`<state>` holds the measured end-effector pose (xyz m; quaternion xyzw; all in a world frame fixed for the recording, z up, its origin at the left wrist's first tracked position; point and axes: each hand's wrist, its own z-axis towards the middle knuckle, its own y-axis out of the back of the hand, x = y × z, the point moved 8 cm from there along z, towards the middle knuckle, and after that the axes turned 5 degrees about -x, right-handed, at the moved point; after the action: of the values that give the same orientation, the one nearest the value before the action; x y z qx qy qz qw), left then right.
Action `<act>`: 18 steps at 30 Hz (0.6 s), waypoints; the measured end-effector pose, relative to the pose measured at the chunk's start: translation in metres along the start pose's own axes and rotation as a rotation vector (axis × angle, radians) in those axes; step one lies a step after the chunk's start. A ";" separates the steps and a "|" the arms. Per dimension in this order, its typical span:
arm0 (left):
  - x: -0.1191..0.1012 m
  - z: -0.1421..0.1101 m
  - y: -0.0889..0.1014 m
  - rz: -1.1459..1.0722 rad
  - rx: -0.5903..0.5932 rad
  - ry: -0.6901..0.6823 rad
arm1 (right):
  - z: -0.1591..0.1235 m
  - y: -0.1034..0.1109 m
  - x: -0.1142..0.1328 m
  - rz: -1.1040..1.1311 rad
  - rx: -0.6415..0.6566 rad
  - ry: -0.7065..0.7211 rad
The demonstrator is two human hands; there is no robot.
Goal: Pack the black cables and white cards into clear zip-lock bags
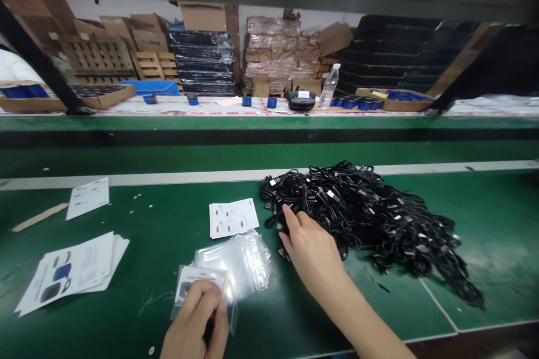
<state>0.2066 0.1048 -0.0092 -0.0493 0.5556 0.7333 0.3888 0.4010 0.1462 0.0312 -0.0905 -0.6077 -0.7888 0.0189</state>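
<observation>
On the green desk (160, 207), the pile of black cables (362, 213) spreads to the right, and its tangle is probably the main difficulty. The right hand (309, 247) is at the pile's left edge, thumb and forefinger parted, with no cable clearly clasped. Pinching one bundle by its coiled middle, then lifting gently, should bring out fewer neighbours than pulling on a plug.

The left hand (197, 314) is closed on the near part of a clear bag (231, 294) that seems to contain a leaflet (200, 274). A light pinch there would best keep both flat and uncreased. Just beyond lies a fan of spare bags (236, 261); dragging a cable low across it could scatter them. Loose plugs (330, 193) may snag, so they deserve watching.
</observation>
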 end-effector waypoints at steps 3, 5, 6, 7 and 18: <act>0.001 -0.001 -0.003 0.016 0.022 0.007 | -0.024 0.011 0.008 0.585 0.037 -0.008; 0.000 -0.001 -0.003 0.021 0.023 -0.013 | -0.045 0.001 0.019 1.050 0.187 -0.065; 0.000 -0.001 -0.002 0.017 0.016 -0.021 | -0.054 -0.007 0.024 1.196 0.253 -0.096; 0.001 -0.001 -0.002 0.009 0.008 -0.023 | -0.062 -0.014 0.028 1.259 0.284 -0.111; 0.000 -0.016 -0.001 -0.058 -0.181 0.107 | -0.081 -0.025 0.036 1.043 0.093 0.138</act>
<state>0.2014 0.0910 -0.0158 -0.1396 0.5056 0.7650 0.3737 0.3519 0.0775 -0.0064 -0.3280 -0.5137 -0.6508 0.4528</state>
